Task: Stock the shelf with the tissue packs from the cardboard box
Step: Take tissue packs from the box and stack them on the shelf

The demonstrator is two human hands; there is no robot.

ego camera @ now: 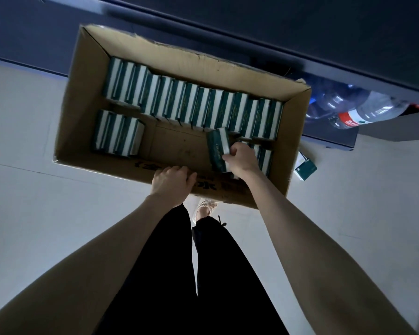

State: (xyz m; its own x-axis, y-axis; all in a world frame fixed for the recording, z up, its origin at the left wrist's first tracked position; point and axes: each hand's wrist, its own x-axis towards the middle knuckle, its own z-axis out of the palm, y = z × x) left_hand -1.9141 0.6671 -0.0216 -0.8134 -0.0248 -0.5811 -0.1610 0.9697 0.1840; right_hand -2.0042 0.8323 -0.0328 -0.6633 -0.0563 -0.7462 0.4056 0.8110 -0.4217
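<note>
Item: box (82, 97), open on the floor, our left hand (171, 182) curled over its near rim and steadying it. Item: pack (217, 148), green and white, gripped at one end by our right hand (241, 160), tilted up just ahead and right of the left hand. The hands are apart, each clamped on its own thing. Stock remaining: a long row (191, 105) beyond both hands, a short stack (117, 136) left of the left hand. One stray pack (305, 169) lies on the floor right of the right hand, with bottles (363, 112) farther right. Handling: we should lift straight up, clear of neighbouring packs, keep the box pinned, then carry the pack to what we take for the shelf (276, 25) beyond.
</note>
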